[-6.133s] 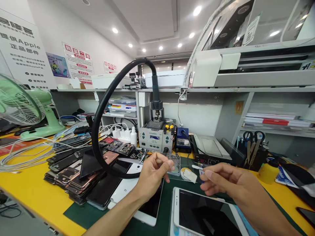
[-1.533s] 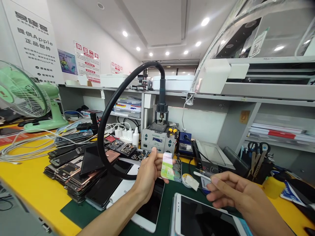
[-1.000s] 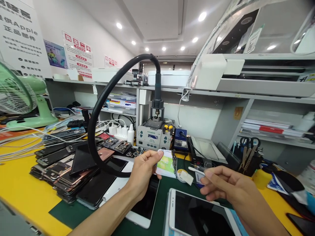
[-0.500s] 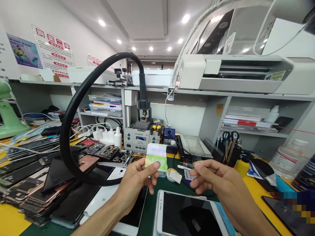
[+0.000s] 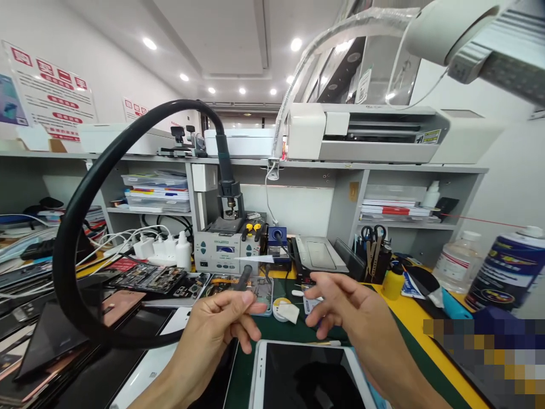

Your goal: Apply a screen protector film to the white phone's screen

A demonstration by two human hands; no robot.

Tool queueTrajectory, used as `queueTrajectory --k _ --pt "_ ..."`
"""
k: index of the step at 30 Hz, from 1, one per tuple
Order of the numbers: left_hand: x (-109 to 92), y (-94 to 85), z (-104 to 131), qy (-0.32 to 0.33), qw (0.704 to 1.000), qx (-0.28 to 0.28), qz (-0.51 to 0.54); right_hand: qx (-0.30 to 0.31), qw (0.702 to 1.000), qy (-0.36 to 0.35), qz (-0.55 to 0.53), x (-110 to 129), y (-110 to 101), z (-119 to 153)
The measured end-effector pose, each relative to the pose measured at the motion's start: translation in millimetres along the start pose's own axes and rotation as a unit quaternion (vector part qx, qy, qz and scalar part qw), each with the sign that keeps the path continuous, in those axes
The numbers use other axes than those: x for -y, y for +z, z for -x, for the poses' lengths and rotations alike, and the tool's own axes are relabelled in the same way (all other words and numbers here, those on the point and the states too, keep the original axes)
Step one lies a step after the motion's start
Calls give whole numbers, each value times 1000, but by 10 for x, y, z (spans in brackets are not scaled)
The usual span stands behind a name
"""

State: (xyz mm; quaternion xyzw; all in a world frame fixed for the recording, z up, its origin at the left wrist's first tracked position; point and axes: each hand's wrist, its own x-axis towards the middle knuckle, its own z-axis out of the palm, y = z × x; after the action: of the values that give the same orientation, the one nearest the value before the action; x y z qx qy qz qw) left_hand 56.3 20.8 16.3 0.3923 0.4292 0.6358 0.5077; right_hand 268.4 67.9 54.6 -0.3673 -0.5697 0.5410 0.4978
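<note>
My left hand [image 5: 221, 326] is left of centre, its thumb pressed against the index finger and the other fingertips curled below. What it pinches, if anything, I cannot make out. A short dark rod-like piece [image 5: 244, 278] shows just above the thumb; whether it is held is unclear. Higher up, a thin white wedge [image 5: 258, 259] appears in front of the grey station. My right hand [image 5: 344, 312] is opposite, fingers bent and thumb near the index finger. Beside its fingertips is a small white tip [image 5: 297, 293]; I cannot tell whether it is held. Below the hands lies a white-framed tablet [image 5: 313, 375].
A grey rework station [image 5: 219, 250] with a looping black hose [image 5: 68, 255] stands behind. A round white container [image 5: 283, 310] sits between the hands. Phones and boards [image 5: 147, 278] are stacked at left. Bottles [image 5: 457, 261], a spray can [image 5: 504, 272] and a scissors holder [image 5: 377, 255] are right.
The green-and-white card upright in my left hand no longer shows its face; a thin white wedge appears near there. My view has turned rightward, and both hands sit further left in it.
</note>
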Motion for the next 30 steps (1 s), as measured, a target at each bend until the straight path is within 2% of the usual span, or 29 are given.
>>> queueTrajectory --k 6,11,16,21,26,30 --pt "54 61 67 -29 999 36 -3 8 998 -25 52 -65 68 58" --pt "40 32 58 -35 998 52 -22 32 996 -29 83 17 15 45" --pt "32 -6 38 -30 998 56 -23 47 995 -41 77 51 -30 19" --pt "30 -1 38 -27 998 63 -17 32 996 -49 70 42 -31 11" --pt "12 9 27 -27 999 40 -10 34 998 -34 28 33 -51 -13" --pt "-10 8 16 -8 1000 13 0 -6 998 -59 -3 25 -135 -55"
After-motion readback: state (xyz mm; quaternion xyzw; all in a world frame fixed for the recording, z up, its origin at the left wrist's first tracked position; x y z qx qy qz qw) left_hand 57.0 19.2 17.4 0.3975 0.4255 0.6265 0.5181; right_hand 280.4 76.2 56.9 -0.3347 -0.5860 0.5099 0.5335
